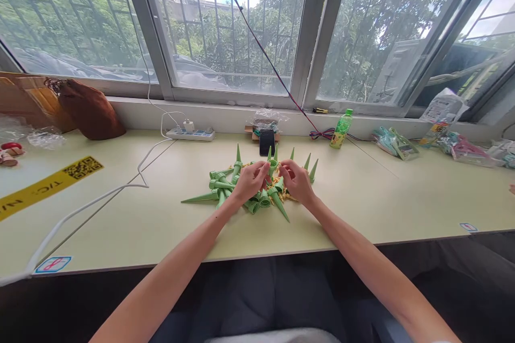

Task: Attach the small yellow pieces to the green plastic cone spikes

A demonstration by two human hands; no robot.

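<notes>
both hands (273, 182) pinch together over green spikes (225, 187); what they grip is hidden by fingers.

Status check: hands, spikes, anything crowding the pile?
Both hands, left and right, over the pile of green spikes, fingers together on one piece. Phone just behind the pile. White cable off left.

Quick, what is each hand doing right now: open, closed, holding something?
Left hand: fingers pinched on a green cone over the pile.
Right hand: fingers curled at the same cone; grip cannot be told.
</notes>
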